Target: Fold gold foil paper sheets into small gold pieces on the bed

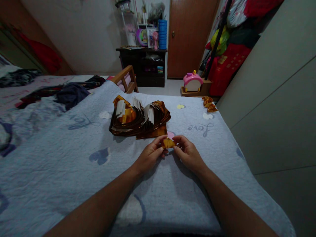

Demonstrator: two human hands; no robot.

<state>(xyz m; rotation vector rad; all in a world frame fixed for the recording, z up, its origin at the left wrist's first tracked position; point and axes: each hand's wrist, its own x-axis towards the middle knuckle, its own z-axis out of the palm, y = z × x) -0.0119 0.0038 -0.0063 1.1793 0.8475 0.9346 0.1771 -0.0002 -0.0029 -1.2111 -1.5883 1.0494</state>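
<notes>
Between both hands is a small piece of folded gold foil paper (168, 143), with a dark line down its middle. My left hand (152, 152) pinches its left end between thumb and fingers. At the right end, my right hand (185, 149) grips it the same way. Just beyond my hands lies a large loose stack of gold foil sheets (128, 126), curled into rolls with pale undersides showing. Several folded gold foil pieces (209, 104) rest at the far right corner of the bed.
A pale blue quilt (98, 184) with hearts and lettering covers the bed. Dark clothes (71, 93) lie at the left. Past the far edge stand a wooden chair (127, 79), a dark cabinet (150, 70) and a pink toy (192, 81). A pale wardrobe (276, 98) borders the right.
</notes>
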